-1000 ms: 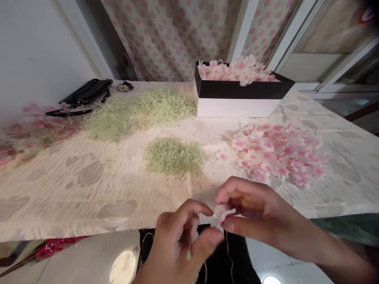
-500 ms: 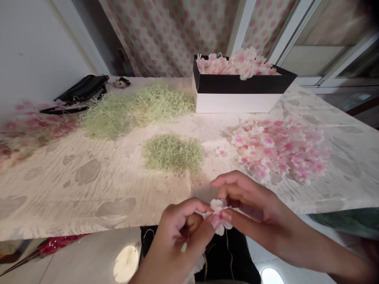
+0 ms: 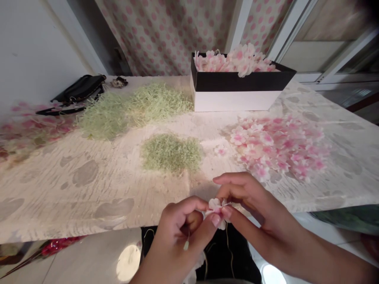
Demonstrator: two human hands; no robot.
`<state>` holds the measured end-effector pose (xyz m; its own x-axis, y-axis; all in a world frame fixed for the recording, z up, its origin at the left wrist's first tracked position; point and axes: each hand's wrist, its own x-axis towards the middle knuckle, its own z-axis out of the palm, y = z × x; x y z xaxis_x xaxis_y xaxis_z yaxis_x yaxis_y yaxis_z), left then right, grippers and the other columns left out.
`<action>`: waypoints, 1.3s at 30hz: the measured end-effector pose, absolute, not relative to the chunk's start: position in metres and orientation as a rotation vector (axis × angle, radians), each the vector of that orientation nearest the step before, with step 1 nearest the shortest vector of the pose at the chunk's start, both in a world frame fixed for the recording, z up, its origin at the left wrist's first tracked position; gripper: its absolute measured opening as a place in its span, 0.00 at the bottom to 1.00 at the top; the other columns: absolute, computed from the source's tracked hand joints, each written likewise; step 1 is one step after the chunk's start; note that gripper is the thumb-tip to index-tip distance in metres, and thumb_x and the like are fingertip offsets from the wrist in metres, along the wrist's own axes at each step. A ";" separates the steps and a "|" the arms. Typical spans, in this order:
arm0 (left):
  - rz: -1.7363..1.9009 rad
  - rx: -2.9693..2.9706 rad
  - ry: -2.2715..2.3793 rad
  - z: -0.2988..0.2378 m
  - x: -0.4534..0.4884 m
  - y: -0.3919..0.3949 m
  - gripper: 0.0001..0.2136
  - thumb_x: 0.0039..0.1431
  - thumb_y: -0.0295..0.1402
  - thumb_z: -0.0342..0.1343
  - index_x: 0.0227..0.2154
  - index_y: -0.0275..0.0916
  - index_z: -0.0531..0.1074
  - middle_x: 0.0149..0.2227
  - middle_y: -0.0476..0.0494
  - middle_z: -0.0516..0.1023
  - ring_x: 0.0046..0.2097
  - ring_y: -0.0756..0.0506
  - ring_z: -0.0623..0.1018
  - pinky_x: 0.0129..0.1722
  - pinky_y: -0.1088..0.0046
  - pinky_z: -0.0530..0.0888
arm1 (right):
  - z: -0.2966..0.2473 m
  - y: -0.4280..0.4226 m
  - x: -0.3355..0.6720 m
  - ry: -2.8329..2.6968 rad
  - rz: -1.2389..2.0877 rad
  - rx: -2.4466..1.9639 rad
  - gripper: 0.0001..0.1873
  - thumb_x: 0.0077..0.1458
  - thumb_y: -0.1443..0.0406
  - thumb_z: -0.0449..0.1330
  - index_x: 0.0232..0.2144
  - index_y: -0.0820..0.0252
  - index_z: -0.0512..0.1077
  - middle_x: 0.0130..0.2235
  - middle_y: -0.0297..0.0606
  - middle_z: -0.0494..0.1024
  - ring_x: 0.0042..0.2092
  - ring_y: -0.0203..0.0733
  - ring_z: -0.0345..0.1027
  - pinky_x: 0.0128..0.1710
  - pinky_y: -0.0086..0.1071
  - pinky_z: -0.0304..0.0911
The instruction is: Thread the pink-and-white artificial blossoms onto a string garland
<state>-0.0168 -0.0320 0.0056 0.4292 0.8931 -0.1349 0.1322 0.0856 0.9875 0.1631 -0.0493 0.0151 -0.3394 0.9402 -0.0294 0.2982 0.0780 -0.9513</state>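
Homelike room: polka-dot curtain (image 3: 168,35), tablecloth (image 3: 118,165).

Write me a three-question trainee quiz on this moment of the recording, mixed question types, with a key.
1. What is at the fingertips of both the left hand and the right hand? (a) a spoon (b) a blossom (c) a pen
2. True or false: the outside of the box is white above and black below.
3. Fill in, as the camera sees it: the blossom pile in front of the box lies to the ___ of the small green clump.

Key: 1 b; 2 false; 3 right
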 end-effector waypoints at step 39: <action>0.712 1.402 1.025 0.007 -0.022 -0.039 0.11 0.58 0.30 0.52 0.21 0.41 0.63 0.16 0.60 0.45 0.19 0.53 0.49 0.19 0.74 0.49 | 0.003 0.072 0.155 -2.495 0.376 -1.468 0.07 0.60 0.70 0.51 0.32 0.61 0.68 0.31 0.44 0.75 0.32 0.43 0.67 0.28 0.33 0.54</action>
